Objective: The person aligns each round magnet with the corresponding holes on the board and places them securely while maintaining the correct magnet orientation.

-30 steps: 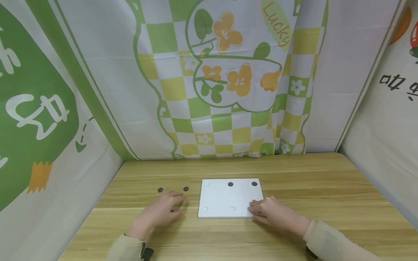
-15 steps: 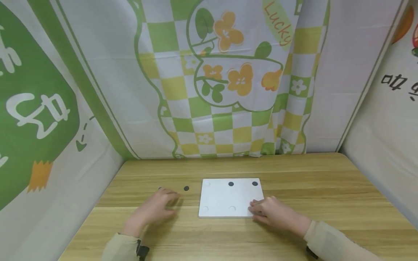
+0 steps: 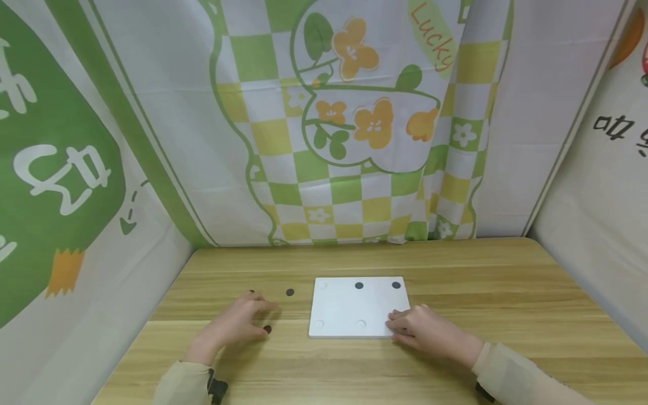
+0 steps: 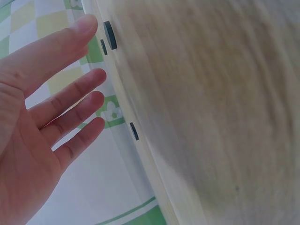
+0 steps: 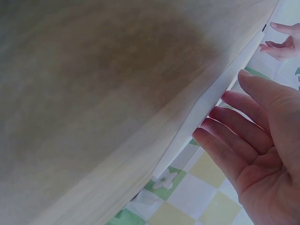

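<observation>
My left hand (image 3: 235,319) hovers low over the table, fingers spread and relaxed. Close by its thumb tip lies a small black disc (image 3: 267,329). A second black disc (image 3: 251,291) shows partly behind the fingers, and a third black disc (image 3: 290,292) lies farther right; the left wrist view shows the nearest disc (image 4: 109,35) beside the thumb. A white board (image 3: 336,306) bears black discs in its back middle and back right spots, with bare round recesses elsewhere. My right hand (image 3: 427,332) rests its fingertips on the board's front right corner, hiding that corner.
The wooden table (image 3: 506,292) is enclosed by printed fabric, with a green and yellow checked curtain (image 3: 344,191) behind it. White and green panels (image 3: 152,225) stand along the left side. Dark straps sit at both wrists.
My left hand has moved left, leaving a black disc in sight by its thumb and partly covering the far left one. The right hand stays on the board's corner.
</observation>
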Tool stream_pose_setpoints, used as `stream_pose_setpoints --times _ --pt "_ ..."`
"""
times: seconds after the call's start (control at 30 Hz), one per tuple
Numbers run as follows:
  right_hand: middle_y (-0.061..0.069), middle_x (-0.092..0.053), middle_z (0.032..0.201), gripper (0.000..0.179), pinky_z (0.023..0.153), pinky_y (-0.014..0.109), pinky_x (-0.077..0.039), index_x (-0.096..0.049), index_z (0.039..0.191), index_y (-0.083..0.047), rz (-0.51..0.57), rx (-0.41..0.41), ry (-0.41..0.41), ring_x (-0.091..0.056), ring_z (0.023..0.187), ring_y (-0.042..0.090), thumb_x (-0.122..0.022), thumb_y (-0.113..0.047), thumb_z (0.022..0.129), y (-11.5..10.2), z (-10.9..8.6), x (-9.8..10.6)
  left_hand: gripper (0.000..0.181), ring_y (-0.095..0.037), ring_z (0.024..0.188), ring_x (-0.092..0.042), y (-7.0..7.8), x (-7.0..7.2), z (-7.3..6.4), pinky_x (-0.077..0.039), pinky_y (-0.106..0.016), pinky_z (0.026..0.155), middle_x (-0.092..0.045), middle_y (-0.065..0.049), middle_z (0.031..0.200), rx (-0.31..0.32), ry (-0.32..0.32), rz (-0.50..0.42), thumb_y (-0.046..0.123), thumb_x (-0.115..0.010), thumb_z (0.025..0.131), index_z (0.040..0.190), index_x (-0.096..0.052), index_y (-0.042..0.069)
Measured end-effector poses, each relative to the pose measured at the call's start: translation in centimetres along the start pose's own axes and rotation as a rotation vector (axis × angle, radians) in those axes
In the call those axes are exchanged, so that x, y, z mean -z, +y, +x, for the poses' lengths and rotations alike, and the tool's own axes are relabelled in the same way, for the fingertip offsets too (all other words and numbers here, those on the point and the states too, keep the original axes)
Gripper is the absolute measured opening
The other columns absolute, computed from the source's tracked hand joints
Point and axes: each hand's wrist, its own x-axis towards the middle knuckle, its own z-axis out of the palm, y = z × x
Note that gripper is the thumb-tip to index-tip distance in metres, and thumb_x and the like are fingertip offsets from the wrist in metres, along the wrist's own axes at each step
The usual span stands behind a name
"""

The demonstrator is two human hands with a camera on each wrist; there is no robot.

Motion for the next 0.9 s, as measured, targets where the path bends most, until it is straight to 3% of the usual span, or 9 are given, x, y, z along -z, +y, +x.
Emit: stream_pose_setpoints --times 0.33,0.6,0.8,0.9 --pt "0.013 -0.071 0.105 0.022 0.082 0.034 -0.058 -0.073 0.104 -0.007 -0.003 -0.001 -0.009 -0.069 0.098 0.023 -0.07 -0.017 0.085 0.0 -0.1 0.0 0.047 -0.01 0.083 -0.049 -0.7 0.0 0.2 -0.045 -0.023 0.068 -0.055 0.007 0.088 -0.008 -0.06 -0.083 0.021 -0.083 0.065 0.11 -0.071 0.024" --pt "0.013 -0.071 0.105 0.023 0.082 0.035 -0.058 -0.072 0.103 -0.007 0.002 -0.005 0.0 -0.069 0.098 0.024 -0.071 -0.018 0.084 0.0 -0.1 0.1 0.039 -0.011 0.077 -0.046 -1.2 0.1 0.5 -0.043 -0.025 0.067 -0.062 0.005 0.087 -0.021 -0.09 -0.12 0.02 -0.083 0.066 0.104 -0.074 0.022" --pt "0.013 -0.071 0.105 0.023 0.082 0.034 -0.058 -0.072 0.104 -0.006 0.009 -0.003 0.001 -0.069 0.098 0.024 -0.071 -0.018 0.084 0.0 0.0 0.1 0.037 -0.011 0.075 -0.046 -1.5 0.2 0.6 -0.044 -0.024 0.064 -0.057 0.003 0.084 -0.013 -0.124 -0.162 0.02 -0.082 0.068 0.104 -0.074 0.021" --pt "0.013 -0.07 0.105 0.023 0.081 0.033 -0.058 -0.072 0.104 -0.006 0.011 0.0 -0.001 -0.069 0.098 0.025 -0.071 -0.017 0.084 0.0 0.0 0.1 0.035 -0.013 0.078 -0.049 -1.7 0.2 0.6 -0.047 -0.029 0.07 -0.062 0.005 0.087 -0.014 -0.135 -0.184 0.019 -0.082 0.068 0.102 -0.075 0.022"
